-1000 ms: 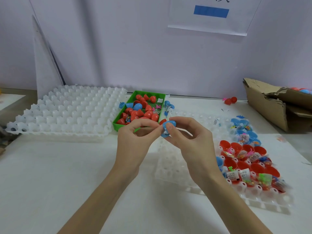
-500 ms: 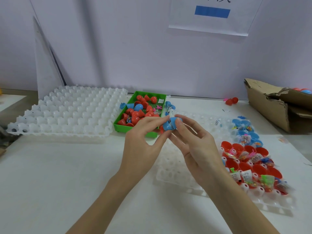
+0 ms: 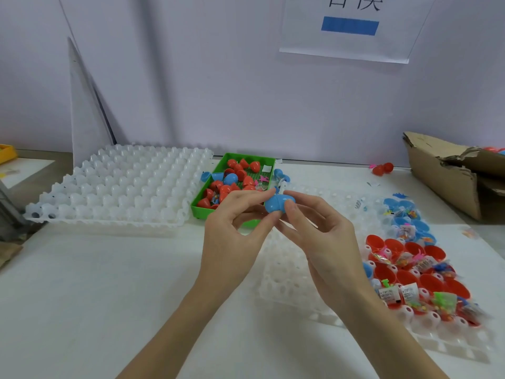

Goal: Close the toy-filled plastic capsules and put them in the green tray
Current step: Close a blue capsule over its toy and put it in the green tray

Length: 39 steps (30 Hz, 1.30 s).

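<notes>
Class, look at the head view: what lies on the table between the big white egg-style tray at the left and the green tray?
In the head view, two open blue capsule halves lie between the white egg-style tray and the green tray.

Bright even light, soft shadows, wide-angle edge bending

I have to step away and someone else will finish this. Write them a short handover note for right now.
Left hand and right hand both pinch one blue capsule, held above the table in front of the green tray; its two halves look joined.
Done: the tray holds many red capsules and a blue one.
Left: drop this capsule in the tray, then close the open red halves and blue halves with toy packets sitting in the white holder on the right.
A second white holder lies left of the tray.
</notes>
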### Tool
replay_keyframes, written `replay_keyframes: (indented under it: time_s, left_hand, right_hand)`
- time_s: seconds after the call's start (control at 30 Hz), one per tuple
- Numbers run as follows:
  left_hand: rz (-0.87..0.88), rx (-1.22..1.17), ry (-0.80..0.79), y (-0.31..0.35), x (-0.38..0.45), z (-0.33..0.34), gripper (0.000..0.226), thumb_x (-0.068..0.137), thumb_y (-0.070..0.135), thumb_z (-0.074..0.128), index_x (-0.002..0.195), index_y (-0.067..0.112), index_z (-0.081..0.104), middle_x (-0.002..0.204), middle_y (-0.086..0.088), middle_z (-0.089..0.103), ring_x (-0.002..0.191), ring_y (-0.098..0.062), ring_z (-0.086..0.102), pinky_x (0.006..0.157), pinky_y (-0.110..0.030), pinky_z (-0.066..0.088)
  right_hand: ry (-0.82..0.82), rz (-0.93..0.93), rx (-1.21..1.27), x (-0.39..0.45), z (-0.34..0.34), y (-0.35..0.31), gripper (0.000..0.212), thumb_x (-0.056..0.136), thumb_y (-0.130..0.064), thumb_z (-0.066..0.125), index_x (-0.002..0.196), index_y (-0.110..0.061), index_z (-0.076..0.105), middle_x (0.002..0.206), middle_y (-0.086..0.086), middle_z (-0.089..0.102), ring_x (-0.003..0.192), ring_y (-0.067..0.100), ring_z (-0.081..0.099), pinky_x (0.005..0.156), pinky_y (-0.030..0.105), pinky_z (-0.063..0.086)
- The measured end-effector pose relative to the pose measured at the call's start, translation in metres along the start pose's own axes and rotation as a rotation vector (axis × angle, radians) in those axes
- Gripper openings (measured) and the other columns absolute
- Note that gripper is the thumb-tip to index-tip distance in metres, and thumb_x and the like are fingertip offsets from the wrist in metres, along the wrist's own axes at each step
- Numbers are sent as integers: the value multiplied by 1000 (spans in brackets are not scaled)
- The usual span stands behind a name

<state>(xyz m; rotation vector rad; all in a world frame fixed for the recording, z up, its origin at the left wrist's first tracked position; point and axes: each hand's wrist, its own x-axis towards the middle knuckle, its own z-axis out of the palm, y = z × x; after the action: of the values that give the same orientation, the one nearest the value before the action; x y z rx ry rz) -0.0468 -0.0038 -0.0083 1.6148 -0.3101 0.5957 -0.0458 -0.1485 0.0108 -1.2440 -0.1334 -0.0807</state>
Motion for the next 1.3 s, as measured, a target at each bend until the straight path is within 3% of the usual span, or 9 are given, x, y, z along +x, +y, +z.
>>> replay_keyframes:
  time_s: [0.1, 0.2, 0.43, 0.53, 0.67, 0.8, 1.03, 1.2, 1.3]
  left_hand:
    - [50, 3, -25, -4, 2, -1, 37, 87, 1, 81, 122, 12, 76, 118, -5, 71, 114, -26, 70, 94, -29, 60]
    - [71, -6, -67, -3, 3, -5, 41, 87, 1, 81, 123, 19, 75, 119, 0, 71, 117, -26, 69, 96, -29, 59]
    - [54, -3, -59, -4, 2, -4, 39, 86, 4, 81, 123, 17, 75, 118, -1, 71, 116, -24, 69, 95, -30, 60]
    - [87, 70, -53, -3, 3, -5, 40, 86, 2, 81, 122, 18, 75, 117, 1, 71, 113, -20, 70, 94, -27, 59]
    - [221, 308, -50, 0, -2, -2, 44, 81, -3, 85, 121, 11, 77, 112, 0, 70, 108, -12, 67, 95, -20, 53]
    - [325, 438, -55, 0, -5, 1, 48, 78, -1, 88, 123, 6, 75, 112, -5, 70, 105, -10, 65, 95, -14, 49]
    - [367, 493, -103, -6, -6, 1, 49, 81, -7, 84, 127, 5, 73, 112, -7, 69, 105, -17, 66, 94, -23, 54]
    - [344, 510, -118, -8, -7, 2, 47, 81, -8, 82, 125, 4, 72, 118, -6, 67, 112, -18, 64, 99, -27, 53]
    - [319, 477, -104, -7, -6, 3, 44, 79, -7, 84, 120, 4, 72, 116, -4, 65, 109, -12, 62, 98, -19, 50]
  right_hand:
    - [18, -55, -80, 0, -1, -1, 22, 92, -19, 72, 113, -11, 74, 108, 3, 77, 103, 20, 74, 87, 31, 61]
    - [17, -65, -72, -1, -1, -2, 23, 92, -19, 71, 113, -10, 74, 107, 3, 77, 101, 21, 75, 85, 30, 61]
    - [29, -177, -245, 0, -1, 0, 17, 95, -20, 69, 111, -17, 74, 102, -7, 77, 95, 14, 76, 82, 23, 60]
    - [25, -239, -396, -1, 2, 4, 19, 94, -25, 71, 113, -21, 71, 101, -12, 76, 92, 9, 75, 81, 22, 60]
    - [34, -186, -453, -3, 6, 10, 31, 84, -25, 82, 107, -23, 61, 89, -11, 77, 82, 8, 75, 73, 20, 59]
    - [69, -171, -533, -2, 1, 11, 24, 85, -29, 80, 99, -26, 60, 81, -13, 76, 75, 6, 74, 66, 17, 57]
    - [3, -173, -611, 0, -4, 10, 20, 91, -22, 74, 94, -20, 55, 69, -9, 73, 61, 7, 72, 56, 13, 51]
    - [-5, -169, -622, 0, -4, 10, 22, 91, -27, 76, 96, -23, 54, 72, -10, 74, 63, 7, 72, 59, 15, 53]
    - [7, -178, -641, 1, -3, 11, 23, 88, -29, 78, 98, -26, 57, 79, -12, 75, 72, 4, 73, 66, 18, 58]
